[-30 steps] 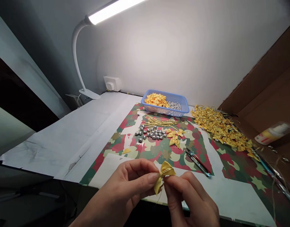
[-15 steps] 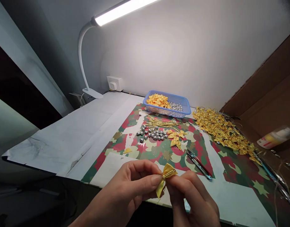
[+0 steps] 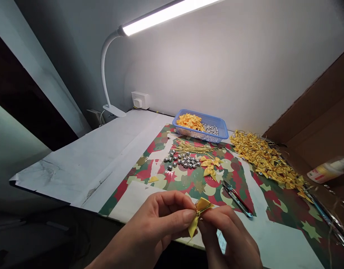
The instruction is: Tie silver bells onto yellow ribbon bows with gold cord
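Observation:
A yellow ribbon bow [image 3: 203, 204] with thin gold cord at its middle is pinched between both hands, above the table's front edge. My left hand [image 3: 166, 216] grips it from the left between thumb and fingertips. From the right, my right hand [image 3: 225, 228] pinches the bow's centre, where the cord lies; the exact fingertip contact is partly hidden. Beyond the hands lie several silver bells [image 3: 185, 160], a few loose yellow bows [image 3: 210, 171] and a bundle of gold cords [image 3: 195, 147]. Thread snips [image 3: 236, 200] rest to the right.
A blue basket [image 3: 226, 137] at the back holds yellow bows and small silver bells. A heap of corded bows [image 3: 261, 155] covers the right side, near a cardboard wall [image 3: 314, 108] and a bottle [image 3: 327, 170]. A white lamp [image 3: 103, 74] stands back left.
The view has shifted slightly, so the scene sits a little farther right and lower. Both hands keep hold of the bow, which has turned slightly between the fingers.

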Tool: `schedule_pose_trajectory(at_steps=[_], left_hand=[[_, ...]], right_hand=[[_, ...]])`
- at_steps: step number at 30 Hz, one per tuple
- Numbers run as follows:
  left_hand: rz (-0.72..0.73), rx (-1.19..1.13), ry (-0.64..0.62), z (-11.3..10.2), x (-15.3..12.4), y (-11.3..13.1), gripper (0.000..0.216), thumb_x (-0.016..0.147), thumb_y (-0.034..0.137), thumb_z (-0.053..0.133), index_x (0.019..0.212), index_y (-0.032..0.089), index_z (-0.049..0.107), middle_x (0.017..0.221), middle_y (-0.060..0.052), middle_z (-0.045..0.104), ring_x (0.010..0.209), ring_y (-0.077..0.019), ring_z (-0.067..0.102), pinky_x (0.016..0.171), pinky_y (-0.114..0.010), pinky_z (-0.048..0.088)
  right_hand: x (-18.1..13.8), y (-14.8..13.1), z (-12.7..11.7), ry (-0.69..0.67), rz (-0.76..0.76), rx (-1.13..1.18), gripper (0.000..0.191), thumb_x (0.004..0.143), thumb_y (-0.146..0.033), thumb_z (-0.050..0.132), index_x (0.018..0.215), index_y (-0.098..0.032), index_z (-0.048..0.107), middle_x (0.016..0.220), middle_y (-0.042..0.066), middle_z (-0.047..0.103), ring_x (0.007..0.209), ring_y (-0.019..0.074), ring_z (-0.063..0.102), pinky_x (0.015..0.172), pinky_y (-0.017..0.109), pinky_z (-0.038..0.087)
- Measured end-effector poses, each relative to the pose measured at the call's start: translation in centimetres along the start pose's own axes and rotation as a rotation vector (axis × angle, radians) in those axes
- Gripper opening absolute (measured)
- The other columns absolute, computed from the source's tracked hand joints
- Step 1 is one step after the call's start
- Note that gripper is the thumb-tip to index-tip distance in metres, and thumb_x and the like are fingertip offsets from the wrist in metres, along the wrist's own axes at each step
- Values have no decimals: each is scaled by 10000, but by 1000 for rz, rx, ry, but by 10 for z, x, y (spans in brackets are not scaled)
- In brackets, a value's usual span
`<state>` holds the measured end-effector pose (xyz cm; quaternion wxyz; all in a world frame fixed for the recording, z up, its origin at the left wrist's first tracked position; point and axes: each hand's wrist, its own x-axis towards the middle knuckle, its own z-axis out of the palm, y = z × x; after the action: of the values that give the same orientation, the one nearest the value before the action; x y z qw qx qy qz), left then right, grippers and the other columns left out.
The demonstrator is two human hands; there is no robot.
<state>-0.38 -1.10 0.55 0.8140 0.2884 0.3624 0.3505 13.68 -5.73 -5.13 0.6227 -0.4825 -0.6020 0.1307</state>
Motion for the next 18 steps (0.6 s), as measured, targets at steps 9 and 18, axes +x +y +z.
schedule_pose_trajectory(at_steps=[9, 18], left_hand=[[126, 293, -11, -7, 9, -5, 115, 801, 273, 808, 789, 175, 749, 745, 13, 699, 744, -131, 591, 724, -219, 472], [489, 942, 133, -10, 13, -14, 118, 905, 266, 620, 850, 228, 717, 828, -4, 763, 825, -205, 709, 777, -293, 533]], right_hand=[[-2, 3, -6, 76, 345, 3, 144, 887, -257, 728, 991, -285, 633, 777, -68, 724, 646, 94, 670, 617, 138, 519], [18, 9, -22, -130, -89, -338, 112, 973, -188, 612, 1013, -275, 671, 938, -5, 648, 670, 88, 621, 587, 160, 492]])
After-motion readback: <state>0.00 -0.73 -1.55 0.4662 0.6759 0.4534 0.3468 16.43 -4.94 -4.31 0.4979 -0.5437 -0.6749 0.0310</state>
